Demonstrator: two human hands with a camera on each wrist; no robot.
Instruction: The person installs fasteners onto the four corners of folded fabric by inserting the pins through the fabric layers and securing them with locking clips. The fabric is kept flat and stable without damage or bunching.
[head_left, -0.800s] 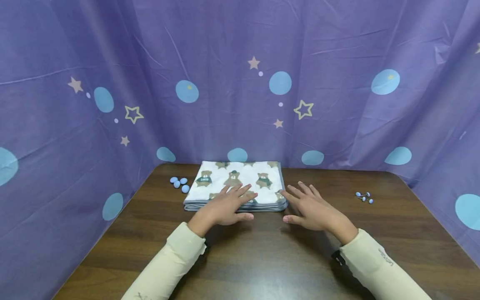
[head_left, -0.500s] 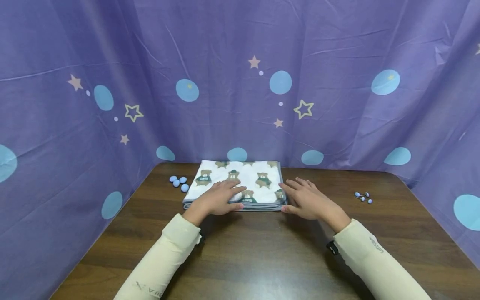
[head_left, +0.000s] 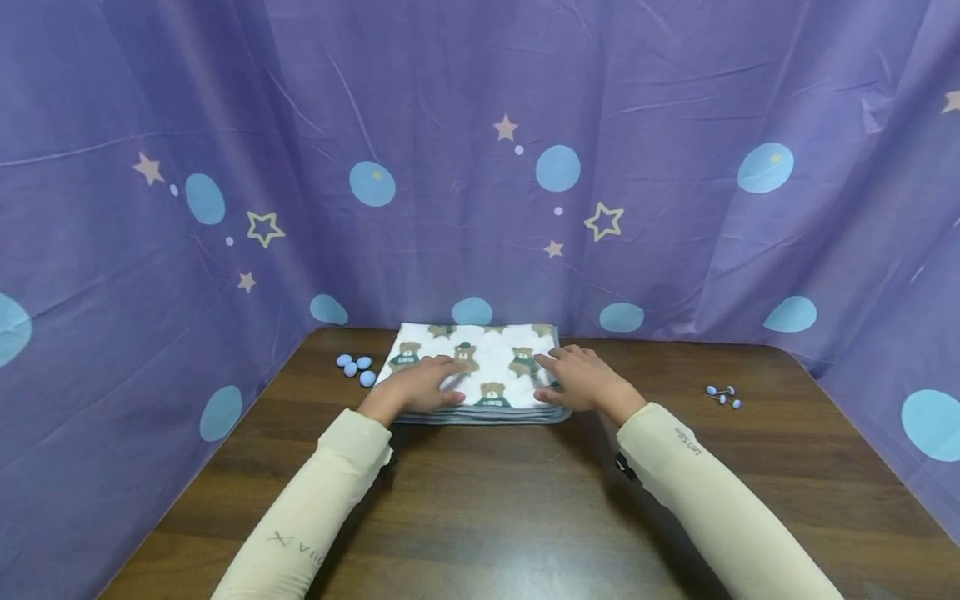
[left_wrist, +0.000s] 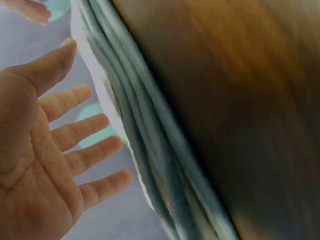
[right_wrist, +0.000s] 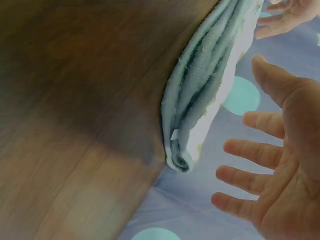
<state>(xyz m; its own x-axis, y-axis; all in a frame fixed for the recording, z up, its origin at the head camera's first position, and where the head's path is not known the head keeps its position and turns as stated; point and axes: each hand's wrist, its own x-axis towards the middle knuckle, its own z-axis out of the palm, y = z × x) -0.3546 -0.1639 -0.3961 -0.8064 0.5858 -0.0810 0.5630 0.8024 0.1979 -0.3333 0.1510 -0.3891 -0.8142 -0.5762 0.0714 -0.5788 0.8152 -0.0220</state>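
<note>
purple starry curtain (head_left: 450,92) wraps the back and sides of the dark wood table (head_left: 480,517), and the folded bear-print blanket (head_left: 498,364) lies up by the back edge, roughly mid-table. loads of open wood in front of it, and more off to its right before you hit the little blue-headed pins (head_left: 722,399). left side's tighter, with four pale blue round pieces (head_left: 350,369) just beside the blanket.

left hand (head_left: 420,387) is over the front left part, right hand (head_left: 585,379) over the front right corner. palms down, fingers loosely spread, hands apart and not clamped on anything; can't tell if any fingertips touch cloth.

vs a moment ago, the right hand's come in from beside the blanket and the left's drifted further left. blanket's about where it was.
</note>
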